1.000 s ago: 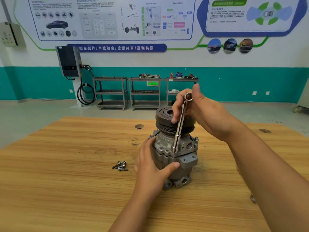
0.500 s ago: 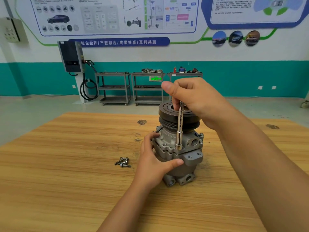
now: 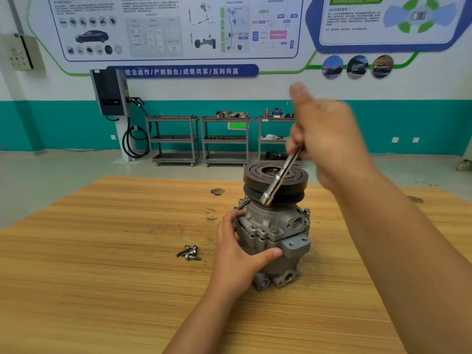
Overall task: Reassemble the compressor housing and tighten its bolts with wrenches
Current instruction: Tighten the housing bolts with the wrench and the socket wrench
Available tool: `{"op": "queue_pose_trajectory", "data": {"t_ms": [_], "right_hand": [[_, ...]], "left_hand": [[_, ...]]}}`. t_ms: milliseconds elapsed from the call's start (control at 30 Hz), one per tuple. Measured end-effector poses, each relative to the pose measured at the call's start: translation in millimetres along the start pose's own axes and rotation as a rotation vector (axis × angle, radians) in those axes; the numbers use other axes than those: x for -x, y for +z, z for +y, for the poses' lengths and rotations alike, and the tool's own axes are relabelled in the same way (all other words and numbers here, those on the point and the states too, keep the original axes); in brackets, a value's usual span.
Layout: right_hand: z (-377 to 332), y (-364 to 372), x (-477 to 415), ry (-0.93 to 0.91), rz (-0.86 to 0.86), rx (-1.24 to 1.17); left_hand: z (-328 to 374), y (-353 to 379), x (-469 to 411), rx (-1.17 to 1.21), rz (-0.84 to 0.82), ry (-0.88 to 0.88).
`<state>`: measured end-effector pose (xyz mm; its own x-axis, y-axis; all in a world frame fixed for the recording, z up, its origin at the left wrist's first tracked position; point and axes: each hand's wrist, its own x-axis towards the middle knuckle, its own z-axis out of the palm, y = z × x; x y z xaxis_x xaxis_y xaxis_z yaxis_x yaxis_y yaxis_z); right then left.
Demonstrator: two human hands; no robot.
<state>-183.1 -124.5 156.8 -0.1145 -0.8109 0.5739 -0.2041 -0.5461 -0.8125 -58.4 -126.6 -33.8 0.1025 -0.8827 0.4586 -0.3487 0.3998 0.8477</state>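
While the compressor (image 3: 275,233) stands upright near the middle of the table (image 3: 102,277), pulley (image 3: 275,180) end up, the head view shows the left hand (image 3: 237,261) wrapped round its grey body from the left, thumb across the near face, steadying it. The right hand (image 3: 327,139), blurred, is raised above and right of the pulley and grasps the top of a slim wrench (image 3: 281,177). The wrench slants down and left across the black pulley; its lower end hangs in front of the grooved rim, apart from any bolt head as far as I can tell.

The housing halves look mated along a visible seam, and a few bolt heads sit in the flange, so I judge assembly done and tightening partway. A small cluster of loose bolts (image 3: 190,252) lies on the table just left of the left hand, so more fitting and tightening seems left.

On the far wall a blue banner (image 3: 181,71) reads 校企合作/产教融合/成果共享/互利共赢. The posters (image 3: 178,26) above it are too small to read, as is a green sign (image 3: 237,125) on the middle cart (image 3: 224,139).
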Motion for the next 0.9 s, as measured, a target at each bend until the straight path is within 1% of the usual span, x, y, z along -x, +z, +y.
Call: {"op": "queue_pose_trajectory", "data": {"t_ms": [33, 67, 100, 233, 300, 400, 500, 600, 667, 767, 800, 900], "right_hand": [[-6.2, -9.0, -1.9, -0.026, 0.040, -0.097], [-9.0, -17.7, -2.3, -0.056, 0.057, -0.133], [-7.5, -25.9, -1.5, -0.083, 0.059, -0.094], [34.4, -53.6, 19.7, -0.128, 0.096, 0.289], [65.5, -67.0, 35.9, -0.087, 0.111, 0.356], [109.4, -79.0, 62.4, 0.064, 0.095, 0.281], [141.9, -76.5, 87.8, 0.183, 0.038, 0.238], [159.0, -72.3, 107.0, 0.200, -0.009, 0.167], [165.7, -69.8, 116.5, 0.140, -0.069, 0.250], [176.2, -66.9, 124.4, 0.103, -0.200, 0.419], [178.8, -67.0, 124.8, 0.116, -0.240, 0.476], [184.2, -69.7, 124.9, 0.166, -0.338, 0.617]], "left_hand": [[0.3, 0.9, 0.5, -0.004, 0.005, 0.001], [0.5, 2.1, 1.3, -0.015, 0.012, -0.001], [1.3, 3.9, 2.8, -0.033, 0.027, -0.003], [7.8, 17.8, 11.9, -0.162, 0.175, 0.000], [11.7, 28.0, 15.4, -0.252, 0.271, -0.018], [20.9, 41.1, 20.4, -0.338, 0.358, -0.102], [27.9, 47.8, 23.8, -0.342, 0.380, -0.149], [26.2, 42.8, 30.0, -0.258, 0.333, -0.106], [20.0, 30.8, 36.7, -0.152, 0.278, -0.063], [9.7, 9.3, 41.0, 0.044, 0.230, -0.142], [4.5, 2.5, 39.9, 0.054, 0.243, -0.152], [-15.3, -21.9, 30.8, -0.141, 0.343, -0.188]]}}
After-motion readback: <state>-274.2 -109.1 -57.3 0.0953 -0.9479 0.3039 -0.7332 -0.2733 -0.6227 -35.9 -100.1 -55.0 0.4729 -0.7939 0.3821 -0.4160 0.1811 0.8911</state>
